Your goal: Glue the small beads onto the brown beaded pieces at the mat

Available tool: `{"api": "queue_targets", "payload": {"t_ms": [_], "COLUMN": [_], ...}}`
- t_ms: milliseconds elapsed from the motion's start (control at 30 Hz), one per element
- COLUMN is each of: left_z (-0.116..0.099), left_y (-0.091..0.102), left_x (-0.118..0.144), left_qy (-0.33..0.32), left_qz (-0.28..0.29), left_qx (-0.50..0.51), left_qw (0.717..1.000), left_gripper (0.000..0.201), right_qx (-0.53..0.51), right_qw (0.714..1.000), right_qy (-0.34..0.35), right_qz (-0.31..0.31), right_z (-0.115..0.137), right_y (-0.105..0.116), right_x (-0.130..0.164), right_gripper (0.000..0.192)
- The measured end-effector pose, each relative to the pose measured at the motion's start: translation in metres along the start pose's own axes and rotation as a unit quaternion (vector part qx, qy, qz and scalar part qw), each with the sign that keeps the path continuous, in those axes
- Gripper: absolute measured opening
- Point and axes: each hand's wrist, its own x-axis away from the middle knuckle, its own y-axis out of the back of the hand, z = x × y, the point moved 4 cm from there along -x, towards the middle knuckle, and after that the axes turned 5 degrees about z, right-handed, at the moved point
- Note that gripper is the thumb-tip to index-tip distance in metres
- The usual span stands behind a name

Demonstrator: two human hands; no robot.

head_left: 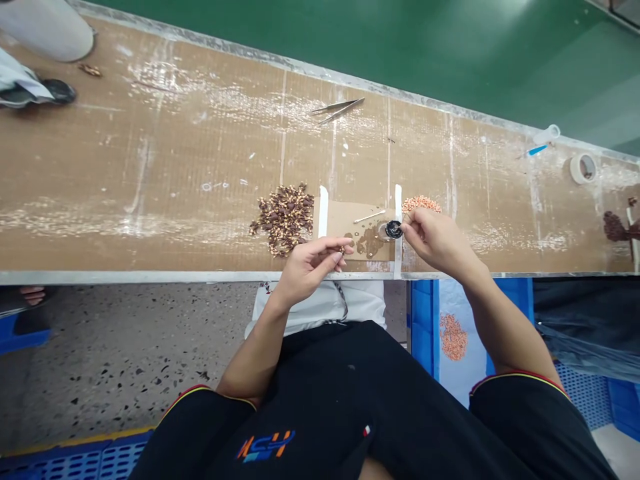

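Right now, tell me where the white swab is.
In the head view, right of centre, the white swab lies on a cardboard piece between two white strips, left of the right hand.

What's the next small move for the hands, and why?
Probably move the right hand from the small dark cup toward the left hand: the right fingertips are at the cup, while the left pinches a small piece apart from it.

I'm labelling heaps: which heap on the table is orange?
The orange heap of small pieces just beyond the right hand; the brown-gold heap and dark brown heap are darker.
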Motion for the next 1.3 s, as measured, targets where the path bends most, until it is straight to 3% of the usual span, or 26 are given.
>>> {"api": "queue_targets", "payload": {"t_ms": [1300], "left_z": [0.0017], "left_y": [-0.0015], "left_x": [0.0024], "left_qy": [0.000], "left_qz": [0.011], "left_qx": [-0.011], "left_qw": [1.000], "left_gripper": [0.026], "right_qx": [0.091], "right_qw": [0.996], "right_qy": [-0.021], "right_qz": [0.001], "right_z": [0.0084], "right_y": [0.0015], "right_x": [-0.0031], "right_gripper": [0.017]}}
